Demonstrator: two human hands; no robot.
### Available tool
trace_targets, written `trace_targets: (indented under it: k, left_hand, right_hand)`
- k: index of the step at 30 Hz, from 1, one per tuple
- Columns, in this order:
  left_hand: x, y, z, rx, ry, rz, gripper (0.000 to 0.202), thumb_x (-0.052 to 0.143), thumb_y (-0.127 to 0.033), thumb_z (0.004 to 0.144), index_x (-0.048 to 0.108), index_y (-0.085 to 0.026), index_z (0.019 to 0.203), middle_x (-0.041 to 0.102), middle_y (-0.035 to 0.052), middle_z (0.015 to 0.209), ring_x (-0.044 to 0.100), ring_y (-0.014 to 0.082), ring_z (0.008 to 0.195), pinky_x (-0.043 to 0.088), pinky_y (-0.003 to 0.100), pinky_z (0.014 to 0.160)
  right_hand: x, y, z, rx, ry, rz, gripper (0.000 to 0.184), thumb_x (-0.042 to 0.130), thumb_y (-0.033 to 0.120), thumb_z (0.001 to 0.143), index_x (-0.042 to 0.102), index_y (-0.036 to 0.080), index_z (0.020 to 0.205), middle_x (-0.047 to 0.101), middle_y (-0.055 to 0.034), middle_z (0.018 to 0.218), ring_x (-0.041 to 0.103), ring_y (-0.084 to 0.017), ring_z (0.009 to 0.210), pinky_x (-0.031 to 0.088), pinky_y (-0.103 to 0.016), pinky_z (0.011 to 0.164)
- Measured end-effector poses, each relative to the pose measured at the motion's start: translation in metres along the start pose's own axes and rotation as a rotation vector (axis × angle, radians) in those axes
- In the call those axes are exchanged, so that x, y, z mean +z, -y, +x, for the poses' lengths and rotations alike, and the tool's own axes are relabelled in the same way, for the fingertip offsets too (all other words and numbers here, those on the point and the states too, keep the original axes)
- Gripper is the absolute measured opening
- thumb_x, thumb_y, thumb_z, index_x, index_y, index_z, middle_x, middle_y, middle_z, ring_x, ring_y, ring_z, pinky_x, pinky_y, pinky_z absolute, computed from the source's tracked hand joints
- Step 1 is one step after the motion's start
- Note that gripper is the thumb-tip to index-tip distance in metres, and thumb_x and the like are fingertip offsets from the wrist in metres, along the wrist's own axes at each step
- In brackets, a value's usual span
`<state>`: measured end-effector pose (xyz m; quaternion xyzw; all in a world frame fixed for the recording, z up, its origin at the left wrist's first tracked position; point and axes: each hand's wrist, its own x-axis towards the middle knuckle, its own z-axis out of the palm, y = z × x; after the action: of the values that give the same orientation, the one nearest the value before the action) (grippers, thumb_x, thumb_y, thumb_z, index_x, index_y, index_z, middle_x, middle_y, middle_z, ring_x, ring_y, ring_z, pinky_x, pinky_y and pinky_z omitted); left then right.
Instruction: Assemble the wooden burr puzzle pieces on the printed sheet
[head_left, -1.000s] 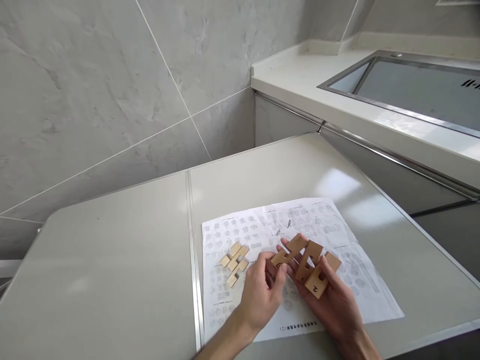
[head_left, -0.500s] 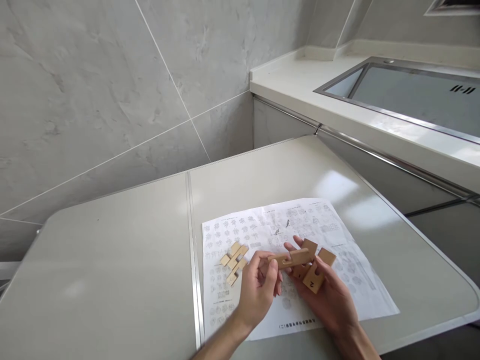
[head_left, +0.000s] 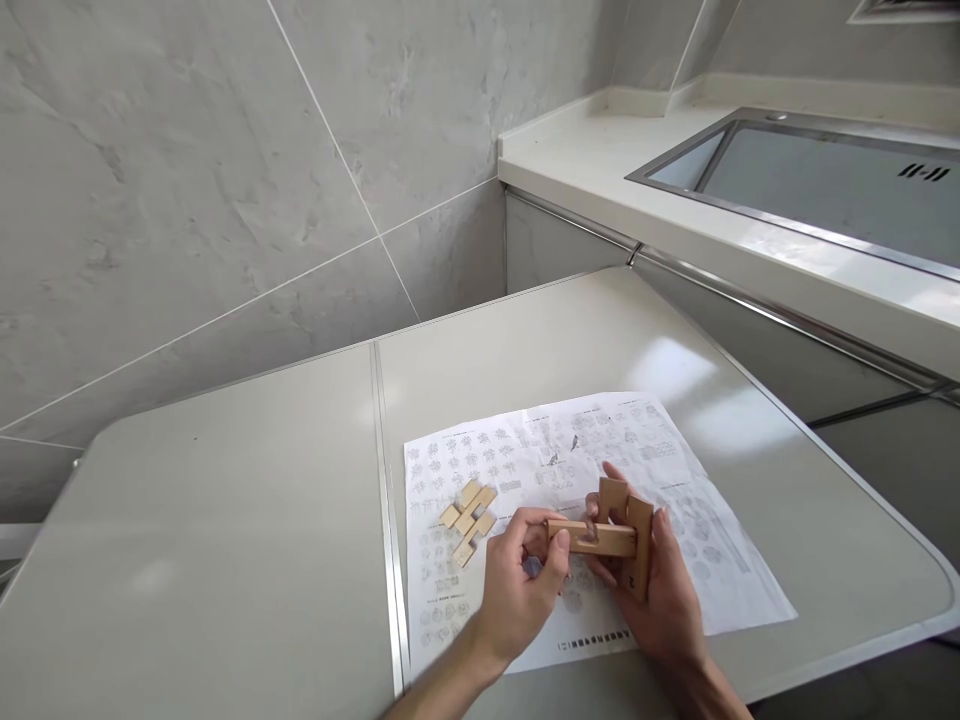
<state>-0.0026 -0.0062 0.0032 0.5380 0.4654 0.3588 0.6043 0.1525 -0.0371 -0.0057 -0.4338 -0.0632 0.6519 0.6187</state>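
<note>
A slotted wooden piece (head_left: 611,543) is gripped at its near end by the left hand (head_left: 525,580), pinched between thumb and fingers, and is pointed across toward the right hand (head_left: 666,590). By the right hand, which is curled around them with the thumb along one side, a marked wooden piece (head_left: 639,545) and a notched wooden piece (head_left: 613,495) are held upright side by side, the notched one being nearer the left hand. On the marked piece a small dark mark is shown at the lower end, too small to be read surely. The far end of the slotted piece is laid across the marked one in this view; whether the two are fitted together or merely touching cannot be told. Both hands are held over a printed sheet (head_left: 540,440), creased and covered with small figures, on which a line of bold print is seen between the wrists. A cluster of pale wooden pieces (head_left: 464,523) is set on the sheet, just beyond and to the left of the left hand. The sheet is supported by a light table (head_left: 225,540), crossed by a metal strip (head_left: 390,560) to the left of the left forearm. Well beyond the right hand, a steel-rimmed sink (head_left: 750,210) is set into a white counter (head_left: 562,150); beyond the left hand, the table is backed by a grey tiled wall (head_left: 187,180).
</note>
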Motion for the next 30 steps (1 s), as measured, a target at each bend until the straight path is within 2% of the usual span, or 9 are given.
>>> trace_targets:
  k: [2,5,10,13,19,23,27,30]
  left_hand:
    - [-0.001,0.0,0.0,0.005,0.005,0.011,0.03,0.058,-0.049,0.106,0.067,-0.02,0.108,0.063,-0.0014,0.066,0.056,0.0122,0.053,0.048,0.022,0.05]
    - [-0.002,-0.001,0.001,0.016,0.017,0.033,0.031,0.06,-0.049,0.105,0.069,-0.019,0.107,0.065,-0.0005,0.066,0.056,0.0126,0.054,0.049,0.022,0.05]
    - [-0.004,-0.003,0.003,0.037,0.041,0.05,0.031,0.059,-0.047,0.105,0.074,-0.02,0.11,0.065,-0.0002,0.065,0.056,0.0123,0.053,0.048,0.023,0.05]
    - [-0.006,-0.005,0.004,0.027,0.061,0.053,0.034,0.059,-0.048,0.106,0.076,-0.02,0.113,0.066,0.0005,0.064,0.057,0.0132,0.052,0.048,0.023,0.049]
    - [-0.011,-0.005,0.004,0.029,0.094,0.076,0.033,0.058,-0.045,0.107,0.077,-0.021,0.118,0.067,0.0009,0.066,0.056,0.013,0.053,0.048,0.023,0.049]
    - [-0.012,-0.005,0.005,0.05,0.092,0.103,0.032,0.058,-0.044,0.107,0.078,-0.021,0.117,0.065,0.0008,0.065,0.056,0.0132,0.055,0.045,0.023,0.051]
    - [-0.014,-0.007,0.005,0.069,0.087,0.126,0.031,0.06,-0.043,0.106,0.08,-0.02,0.115,0.063,0.0006,0.063,0.058,0.0136,0.056,0.045,0.023,0.052]
    - [-0.015,-0.008,0.005,0.071,0.088,0.127,0.03,0.061,-0.042,0.105,0.08,-0.02,0.113,0.063,0.0007,0.062,0.057,0.0137,0.055,0.044,0.023,0.051]
  right_hand:
    - [-0.003,-0.003,-0.001,0.002,-0.053,-0.043,0.072,0.063,0.073,0.096,0.051,0.039,0.159,0.074,-0.0039,0.111,0.071,-0.025,0.094,0.06,-0.033,0.073]
    - [-0.006,-0.008,-0.001,-0.01,-0.112,-0.087,0.079,0.064,0.075,0.093,0.046,0.04,0.162,0.076,-0.0045,0.116,0.072,-0.028,0.104,0.06,-0.039,0.084]
    - [-0.007,-0.011,-0.001,-0.023,-0.154,-0.128,0.076,0.066,0.076,0.092,0.051,0.042,0.158,0.075,-0.0025,0.127,0.068,-0.028,0.118,0.059,-0.032,0.075]
    - [-0.01,-0.012,0.0,-0.009,-0.129,-0.135,0.077,0.065,0.076,0.092,0.049,0.043,0.159,0.075,-0.0022,0.126,0.07,-0.028,0.112,0.057,-0.031,0.069]
    - [-0.014,-0.015,-0.001,-0.03,-0.158,-0.183,0.076,0.066,0.075,0.093,0.051,0.041,0.159,0.076,-0.0028,0.118,0.069,-0.027,0.111,0.057,-0.033,0.075]
    - [-0.009,-0.013,-0.002,-0.078,-0.133,-0.212,0.075,0.066,0.076,0.092,0.054,0.04,0.157,0.073,-0.0037,0.111,0.069,-0.024,0.091,0.052,-0.029,0.061]
    - [-0.002,-0.011,-0.003,-0.152,-0.074,-0.203,0.07,0.067,0.073,0.093,0.058,0.038,0.153,0.068,-0.0015,0.097,0.054,-0.014,0.062,0.045,-0.027,0.05]
    - [0.002,-0.009,-0.003,-0.188,-0.057,-0.21,0.066,0.066,0.071,0.095,0.059,0.038,0.152,0.063,0.0,0.093,0.045,-0.011,0.057,0.042,-0.025,0.048]
